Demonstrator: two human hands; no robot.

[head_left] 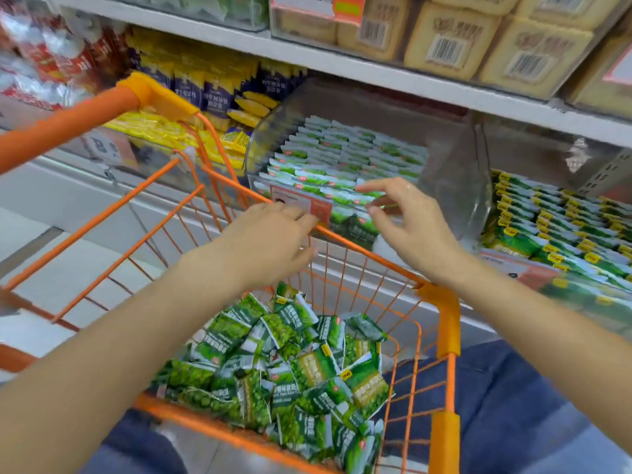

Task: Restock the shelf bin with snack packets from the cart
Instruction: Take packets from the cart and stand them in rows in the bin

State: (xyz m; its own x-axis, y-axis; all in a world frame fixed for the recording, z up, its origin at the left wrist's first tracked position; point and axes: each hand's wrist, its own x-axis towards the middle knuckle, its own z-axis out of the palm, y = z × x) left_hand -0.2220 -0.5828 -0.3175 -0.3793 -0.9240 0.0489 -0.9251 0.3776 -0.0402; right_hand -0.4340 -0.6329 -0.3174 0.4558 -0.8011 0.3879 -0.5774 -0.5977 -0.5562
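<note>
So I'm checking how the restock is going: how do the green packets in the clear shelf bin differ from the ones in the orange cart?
The packets in the clear shelf bin stand in tidy overlapping rows, all facing one way; the packets in the orange cart lie in a loose jumbled heap, tilted every which way. The bin's packets sit behind a clear front wall with a price label; the cart's lie open behind orange wire. Both look like the same green-and-white packs.

Bright, even store light falls from above, with soft shadows only. Glare streaks the clear bin (pixel 455 165) wall. Motion blur smears the left edge and the cart (pixel 68 121) handle (the centre stays fairly sharp). Wide-angle distortion bends the shelf (pixel 342 68) edges.
</note>
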